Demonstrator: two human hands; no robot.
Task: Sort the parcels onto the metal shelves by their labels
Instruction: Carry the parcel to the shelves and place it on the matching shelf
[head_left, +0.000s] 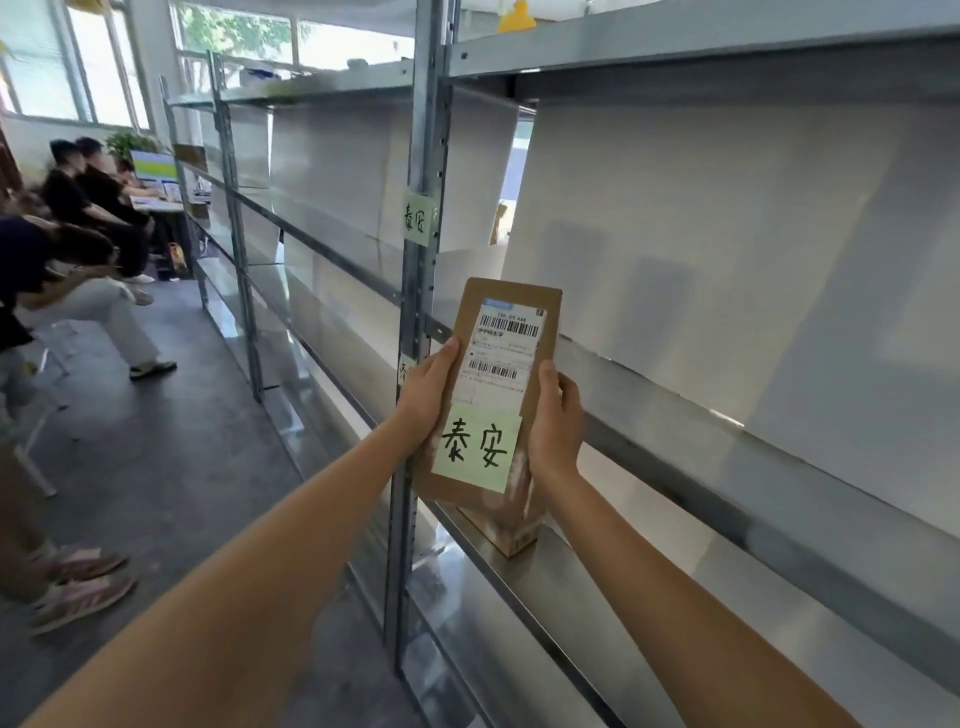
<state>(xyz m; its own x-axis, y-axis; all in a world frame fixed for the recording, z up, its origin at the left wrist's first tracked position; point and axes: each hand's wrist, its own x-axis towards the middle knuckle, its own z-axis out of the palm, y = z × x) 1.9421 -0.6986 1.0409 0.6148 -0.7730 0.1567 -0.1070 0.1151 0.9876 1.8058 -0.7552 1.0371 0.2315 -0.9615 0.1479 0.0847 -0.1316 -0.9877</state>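
Parcel (501, 374), a flat brown carton with a green note, stands upright on the metal shelf (597, 587), left hand (428, 389) and right hand (556, 421) clamped on its side edges.

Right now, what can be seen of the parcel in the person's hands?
The parcel is a flat brown cardboard mailer held upright, facing the camera. A white shipping label with barcodes covers its upper part, and a green note with two handwritten characters covers its lower part. The left hand grips its left edge, the right hand its right edge. It sits in front of the shelf, partly hiding a small box standing there.
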